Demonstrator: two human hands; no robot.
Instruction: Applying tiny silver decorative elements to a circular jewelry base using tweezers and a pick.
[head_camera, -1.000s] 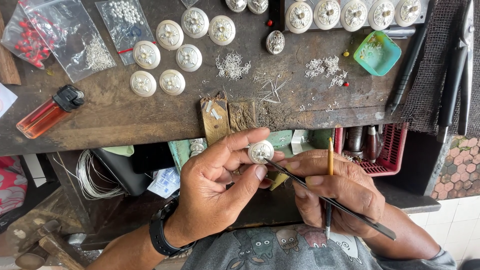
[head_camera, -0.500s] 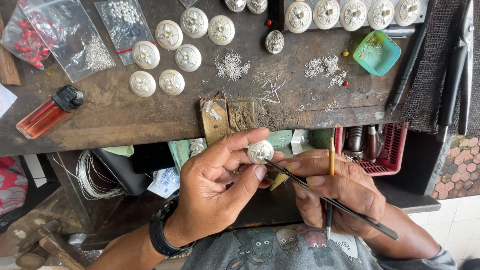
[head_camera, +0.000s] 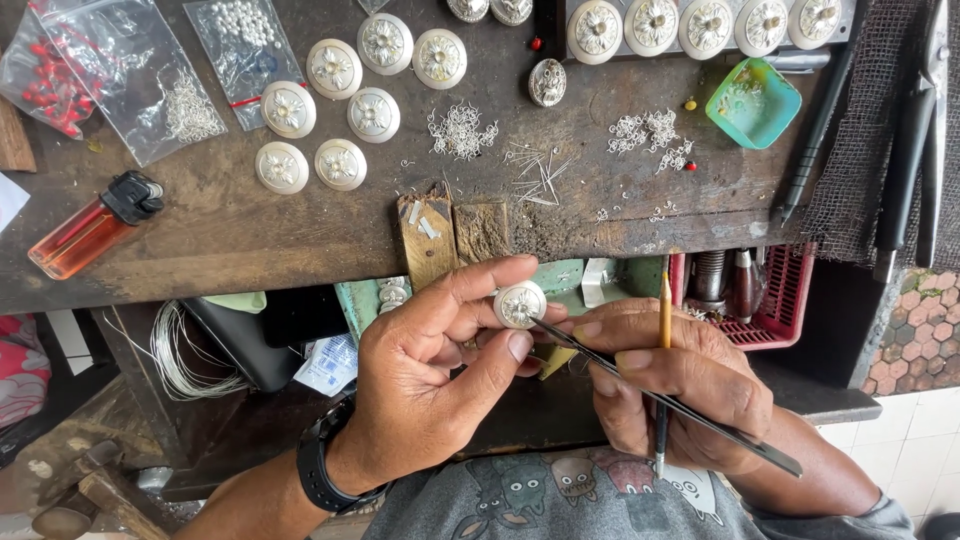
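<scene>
Round silver ornament discs with a raised flower pattern are what the work turns on, and one such disc (head_camera: 520, 304) is pinched between the thumb and fingers of the left hand (head_camera: 440, 385), held just below the front edge of the worn wooden bench (head_camera: 260, 240). The left hand is closed on this disc, and a black watch (head_camera: 318, 468) is worn at its wrist. The right hand (head_camera: 680, 385) is closed around a pair of long dark metal tweezers (head_camera: 670, 405), whose tips are brought up against the lower edge of the held disc; a thin yellow pencil-like stick (head_camera: 664, 330) is also gripped upright between the fingers of the same hand.

On the bench, a cluster of matching finished silver discs (head_camera: 340, 100) is laid out at upper left, and a further row (head_camera: 700, 22) is lined up along the top edge. Small heaps of fine silver wire curls (head_camera: 462, 130) are scattered near the middle. An orange transparent lighter with a black cap (head_camera: 90, 225) is set at the left, clear plastic bags of red beads (head_camera: 60, 85) and small pale beads (head_camera: 240, 40) above it. A small green square dish (head_camera: 752, 102) is placed at the right, and a red plastic basket (head_camera: 780, 300) hangs below the edge.
</scene>
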